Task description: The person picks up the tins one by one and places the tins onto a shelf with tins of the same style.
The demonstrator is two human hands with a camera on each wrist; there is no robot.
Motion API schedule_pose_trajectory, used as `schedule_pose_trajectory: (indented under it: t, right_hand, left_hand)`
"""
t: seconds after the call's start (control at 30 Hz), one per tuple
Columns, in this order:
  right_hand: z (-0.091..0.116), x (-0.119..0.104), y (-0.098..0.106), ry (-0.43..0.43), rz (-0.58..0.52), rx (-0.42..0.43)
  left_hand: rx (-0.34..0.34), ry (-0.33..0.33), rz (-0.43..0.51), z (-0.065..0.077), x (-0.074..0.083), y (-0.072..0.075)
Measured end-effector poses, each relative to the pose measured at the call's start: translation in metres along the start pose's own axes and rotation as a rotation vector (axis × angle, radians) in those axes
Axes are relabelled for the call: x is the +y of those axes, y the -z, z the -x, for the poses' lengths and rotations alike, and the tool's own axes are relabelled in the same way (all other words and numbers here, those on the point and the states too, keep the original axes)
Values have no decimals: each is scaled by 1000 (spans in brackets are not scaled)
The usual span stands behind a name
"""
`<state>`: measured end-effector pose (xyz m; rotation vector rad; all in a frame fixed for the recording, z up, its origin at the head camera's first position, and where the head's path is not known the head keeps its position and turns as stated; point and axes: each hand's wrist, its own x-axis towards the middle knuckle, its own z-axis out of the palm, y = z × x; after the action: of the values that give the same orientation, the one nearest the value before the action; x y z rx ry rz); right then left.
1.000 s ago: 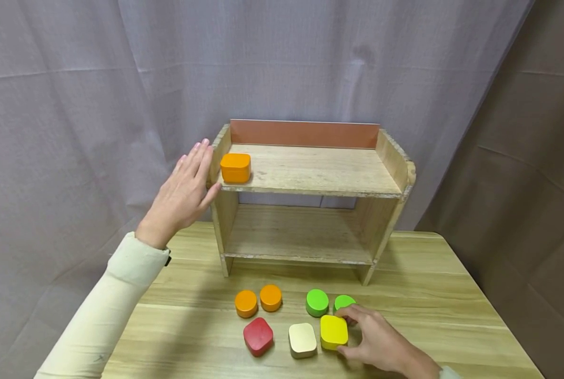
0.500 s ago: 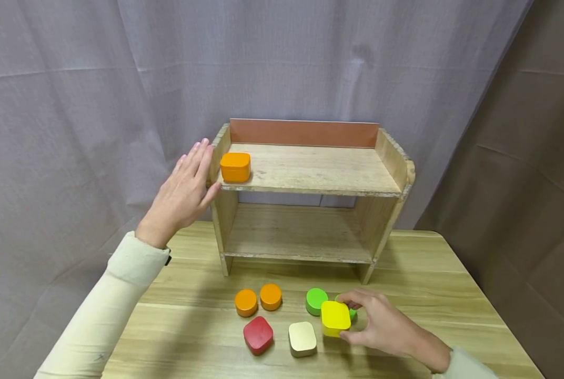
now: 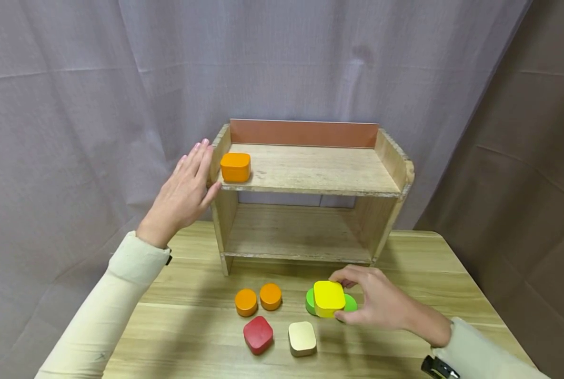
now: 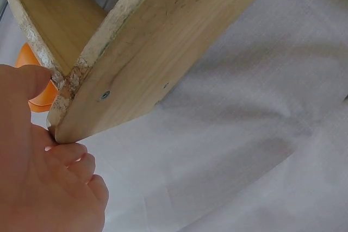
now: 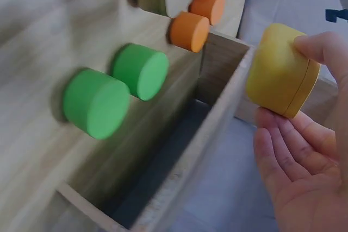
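Note:
A yellow rounded-square box [image 3: 329, 298] with a lid seam [image 5: 302, 88] is pinched between the thumb and fingers of my right hand [image 3: 381, 300]. It is raised above the table and partly covers two green round pieces [image 3: 350, 303] in the head view. My left hand [image 3: 180, 192] lies with straight fingers along the left side panel of a small wooden shelf [image 3: 310, 190]. Its thumb touches the front edge by the upper board, as the left wrist view shows. Beside that thumb, an orange rounded box [image 3: 235, 168] sits on the upper board's left end.
Two orange round pieces [image 3: 270, 297], a red rounded-square box [image 3: 258, 335] and a cream one [image 3: 302, 338] lie on the wooden table [image 3: 206, 337] before the shelf. A grey curtain [image 3: 282, 58] hangs behind it, and a brown cloth [image 3: 523, 184] borders the right.
My right hand has lifted the yellow box off the table from beside the cream box and carried it forward, over the green pieces. My left hand has stayed at the shelf.

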<state>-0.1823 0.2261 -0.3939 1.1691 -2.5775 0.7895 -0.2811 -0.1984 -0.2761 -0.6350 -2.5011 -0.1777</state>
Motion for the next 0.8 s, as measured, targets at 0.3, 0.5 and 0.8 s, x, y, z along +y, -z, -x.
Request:
schedule_pose_trajectory:
  t: [0.3, 0.5, 0.8]
  right_hand:
    - [-30, -10, 27, 2, 33, 9]
    - [-52, -20, 46, 18, 51, 13]
    - [-82, -36, 73, 52, 65, 23]
  left_hand:
    - [-4, 2, 0, -1, 0, 0]
    - [-9, 6, 4, -1, 1, 0]
    - [-14, 11, 14, 0, 1, 0]
